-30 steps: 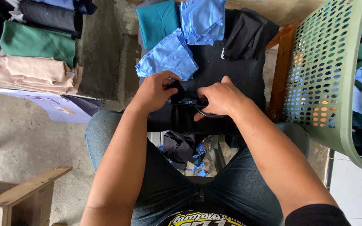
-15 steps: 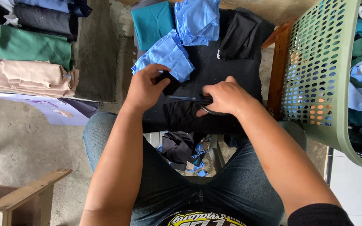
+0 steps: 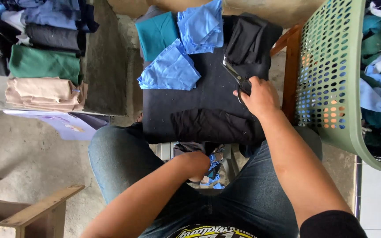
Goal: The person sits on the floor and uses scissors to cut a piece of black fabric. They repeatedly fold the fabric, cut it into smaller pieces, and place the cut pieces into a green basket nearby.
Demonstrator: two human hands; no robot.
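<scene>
Gripping a pair of scissors (image 3: 237, 76), our right hand (image 3: 257, 94) is closed around the handles, the blades pointing up and away over the black cloth (image 3: 190, 94) spread on the desk. A darker folded black piece (image 3: 214, 125) lies on its near edge, just below that hand. Our left hand (image 3: 197, 165) is down between our knees over a heap of scraps (image 3: 212, 165); we cannot tell whether it holds anything. Blue cloth pieces (image 3: 173, 68) lie at the far end, a green basket (image 3: 331, 83) stands to the right, folded garments (image 3: 45, 66) are stacked to the left.
</scene>
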